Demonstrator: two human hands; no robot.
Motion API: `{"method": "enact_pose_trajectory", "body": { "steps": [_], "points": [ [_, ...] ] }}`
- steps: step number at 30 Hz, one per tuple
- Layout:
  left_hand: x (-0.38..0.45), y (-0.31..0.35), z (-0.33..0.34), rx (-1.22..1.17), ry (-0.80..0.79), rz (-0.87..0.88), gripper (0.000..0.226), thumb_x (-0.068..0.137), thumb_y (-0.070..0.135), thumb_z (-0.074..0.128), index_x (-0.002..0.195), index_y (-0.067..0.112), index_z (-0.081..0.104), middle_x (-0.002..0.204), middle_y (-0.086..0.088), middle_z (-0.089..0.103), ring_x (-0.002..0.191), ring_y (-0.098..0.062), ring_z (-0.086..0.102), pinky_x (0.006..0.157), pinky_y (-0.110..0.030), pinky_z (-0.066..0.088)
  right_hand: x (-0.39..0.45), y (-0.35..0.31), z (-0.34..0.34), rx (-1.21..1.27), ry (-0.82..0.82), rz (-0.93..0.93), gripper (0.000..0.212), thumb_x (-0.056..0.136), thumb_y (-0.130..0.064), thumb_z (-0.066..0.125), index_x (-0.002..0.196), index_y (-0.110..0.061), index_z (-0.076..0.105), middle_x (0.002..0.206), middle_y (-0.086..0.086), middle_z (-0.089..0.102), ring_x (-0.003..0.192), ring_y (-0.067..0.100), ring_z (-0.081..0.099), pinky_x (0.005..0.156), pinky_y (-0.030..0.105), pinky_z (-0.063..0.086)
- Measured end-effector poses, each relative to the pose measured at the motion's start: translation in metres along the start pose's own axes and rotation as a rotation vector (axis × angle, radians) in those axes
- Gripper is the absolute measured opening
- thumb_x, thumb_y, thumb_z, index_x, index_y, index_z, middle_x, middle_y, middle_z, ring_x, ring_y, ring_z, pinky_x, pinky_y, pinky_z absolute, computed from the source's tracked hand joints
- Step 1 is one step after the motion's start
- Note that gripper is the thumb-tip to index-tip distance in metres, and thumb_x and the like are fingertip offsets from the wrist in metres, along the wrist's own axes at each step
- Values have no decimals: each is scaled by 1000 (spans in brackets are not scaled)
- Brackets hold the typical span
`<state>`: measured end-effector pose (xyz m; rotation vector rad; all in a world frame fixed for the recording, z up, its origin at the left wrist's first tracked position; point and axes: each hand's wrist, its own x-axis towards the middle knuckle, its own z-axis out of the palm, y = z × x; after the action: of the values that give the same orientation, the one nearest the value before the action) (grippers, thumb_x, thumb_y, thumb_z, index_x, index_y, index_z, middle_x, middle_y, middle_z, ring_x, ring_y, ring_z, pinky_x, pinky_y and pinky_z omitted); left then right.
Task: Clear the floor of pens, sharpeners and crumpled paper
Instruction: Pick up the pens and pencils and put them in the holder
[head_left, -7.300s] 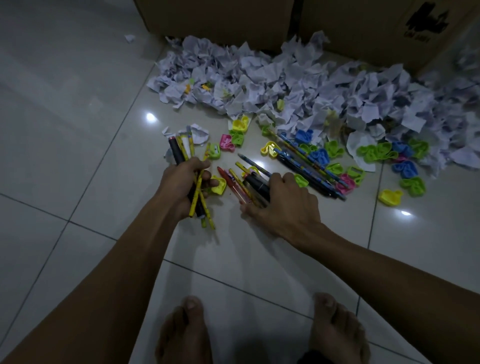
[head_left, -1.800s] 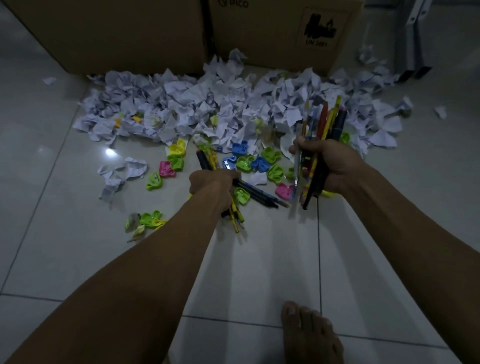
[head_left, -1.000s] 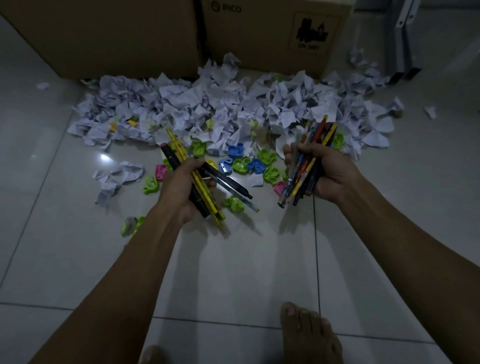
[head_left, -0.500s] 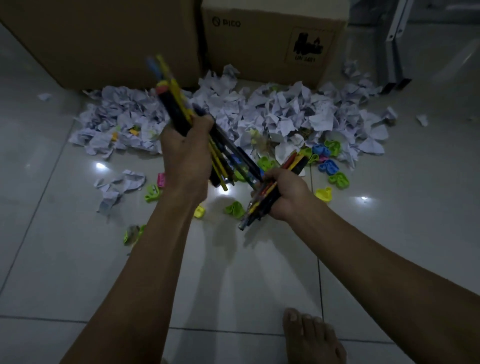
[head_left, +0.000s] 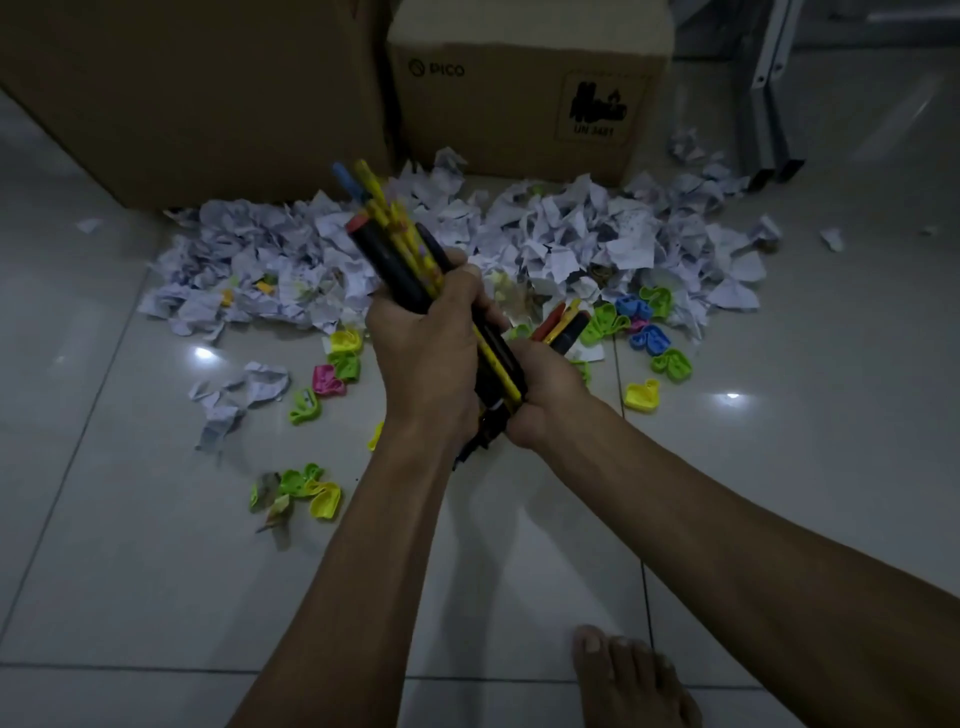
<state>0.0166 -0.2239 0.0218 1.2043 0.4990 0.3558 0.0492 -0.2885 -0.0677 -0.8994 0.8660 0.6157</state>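
Left hand: the left hand (head_left: 431, 353) is fisted round a thick bundle of black, yellow and blue pens (head_left: 395, 244), which it holds well above the floor; the shafts fan up and away towards the cartons.
Right hand: the right hand (head_left: 545, 389) is curled round a second, smaller bundle of red, yellow and black pens (head_left: 563, 325) and sits hard against the left hand, the two bundles crossing between the palms.
Reason for hold: judged to be a merging grip — the two handfuls are brought together so that one hand can carry all and the other is freed.
Pens on floor: none seen lying loose; some may be hidden under the hands or the paper.
Sharpeners: small plastic sharpeners in green, yellow, pink and blue (head_left: 644, 327) lie scattered on the pale glossy floor tiles (head_left: 156, 571) — one cluster just right of the hands, a few at the left, and a further group nearer the camera.
Paper: a wide drift of crumpled white paper scraps (head_left: 270, 254) lies against the base of the large brown cardboard carton (head_left: 197, 93) and the smaller printed carton (head_left: 524, 104); stray pieces lie apart at left and right.
Progress: pens gathered; sharpeners and paper not yet lifted.
Risk: a full double handful may shed a pen during the transfer.
Other: a bare foot (head_left: 628, 675) stands at the lower edge; grey metal legs (head_left: 769, 93) at top right.
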Motion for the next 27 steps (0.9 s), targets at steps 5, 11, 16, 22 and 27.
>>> {"method": "enact_pose_trajectory", "body": {
  "steps": [5,11,16,22,27],
  "points": [
    [0,-6,-2,-8,33,-82,13,81,11,75,84,4,64,71,-13,61,67,-32,65,67,-50,58,-5,2,7,35,-91,-13,41,87,-13,57,128,-4,60,114,18,68,96,35,68,82,55,56],
    [5,-3,-3,-6,5,-66,21,75,12,80,84,0,65,76,-14,66,80,-38,68,72,-61,55,-11,-6,8,80,-252,-53,26,89,-18,64,111,-6,68,119,20,67,96,33,69,71,42,59],
    [-6,-4,4,13,-15,-25,23,75,3,77,70,23,69,63,10,70,69,-12,72,66,-34,60,-25,-7,11,141,-411,0,36,92,-25,54,115,0,65,132,21,58,122,36,55,89,43,51],
    [0,-4,0,6,4,-72,24,79,7,76,61,20,66,60,1,65,64,-21,69,70,-44,58,-23,-6,13,114,-311,5,32,85,-18,63,111,0,66,117,17,65,111,33,62,99,49,49],
    [30,13,-24,-95,69,-39,24,85,9,70,70,9,51,49,0,46,41,-13,46,50,-26,45,-24,-32,10,88,-118,-166,15,87,-3,58,72,-5,55,61,9,56,59,23,57,66,35,54]
  ]
}}
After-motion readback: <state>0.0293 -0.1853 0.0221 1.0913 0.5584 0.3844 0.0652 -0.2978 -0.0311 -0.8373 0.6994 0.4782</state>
